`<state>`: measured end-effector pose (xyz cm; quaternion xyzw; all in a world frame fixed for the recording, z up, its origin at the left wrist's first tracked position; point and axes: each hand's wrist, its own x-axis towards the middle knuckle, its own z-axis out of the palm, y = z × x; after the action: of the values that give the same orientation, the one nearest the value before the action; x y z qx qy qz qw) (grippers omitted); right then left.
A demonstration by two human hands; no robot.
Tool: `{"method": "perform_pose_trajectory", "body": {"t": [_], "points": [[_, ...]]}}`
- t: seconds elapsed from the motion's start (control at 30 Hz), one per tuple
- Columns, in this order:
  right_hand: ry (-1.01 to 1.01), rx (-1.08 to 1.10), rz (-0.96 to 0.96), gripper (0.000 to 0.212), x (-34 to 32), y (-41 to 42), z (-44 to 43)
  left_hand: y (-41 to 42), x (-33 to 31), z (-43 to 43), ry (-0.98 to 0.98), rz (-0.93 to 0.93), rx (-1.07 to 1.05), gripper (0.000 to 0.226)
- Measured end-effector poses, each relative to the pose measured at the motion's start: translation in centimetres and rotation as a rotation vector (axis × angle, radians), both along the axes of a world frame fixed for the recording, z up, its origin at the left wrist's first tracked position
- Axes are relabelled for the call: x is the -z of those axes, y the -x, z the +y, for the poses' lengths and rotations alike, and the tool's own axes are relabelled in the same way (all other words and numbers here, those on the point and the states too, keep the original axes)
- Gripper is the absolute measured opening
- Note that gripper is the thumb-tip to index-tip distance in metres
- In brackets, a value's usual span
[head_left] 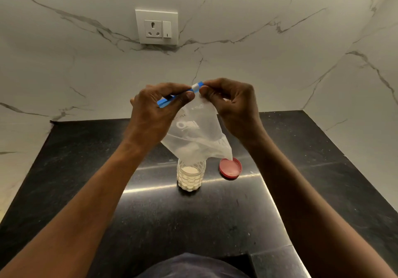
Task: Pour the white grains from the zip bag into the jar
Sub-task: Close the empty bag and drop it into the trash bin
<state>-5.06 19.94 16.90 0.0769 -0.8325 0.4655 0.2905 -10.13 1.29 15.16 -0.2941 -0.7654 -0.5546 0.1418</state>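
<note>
1. The left hand (155,114) is pinching the blue zip strip (170,100) of the zip bag (197,135); thumb and fingers are closed on the strip, which is sticking out to the left behind the palm.
2. The right hand (232,103) is pinching the same top edge just beside the left one, with fingertips closed on the white slider (195,87) end of the strip. The two hands are almost touching each other.
3. The bag is hanging down from the hands, above the desk (215,213). Its lower corner is reaching the mouth of the jar (190,175).
4. The bag is made of thin clear plastic, wrinkled, and it is looking nearly empty. There is a white printed logo and some small writing on it, but it is too blurred to read.
5. The jar is clear, with a bumpy scale-like pattern, and it is standing upright on the desk. The white grains (189,181) are filling most of it.
6. A round red lid (230,168) is lying on the desk just to the right of the jar, inner side up.
7. The desk is dark, polished stone with specks, and it is reflecting light. The wall (86,62) behind is white marble with grey veins, and a white socket plate (156,27) is sitting on it.
</note>
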Motion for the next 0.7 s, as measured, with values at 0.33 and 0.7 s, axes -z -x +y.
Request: {"method": "perform_pose_trajectory", "body": {"t": [0.33, 0.7], "points": [[0.194, -0.031, -0.011, 0.01, 0.6, 0.1, -0.8, -0.1, -1.7, -0.3, 0.191, 0.042, -0.053, 0.027], [0.356, 0.065, -0.071, 0.014, -0.5, -0.6, -0.5, 0.0, -0.9, -3.3, 0.136, -0.16, -0.034, 0.027]]}}
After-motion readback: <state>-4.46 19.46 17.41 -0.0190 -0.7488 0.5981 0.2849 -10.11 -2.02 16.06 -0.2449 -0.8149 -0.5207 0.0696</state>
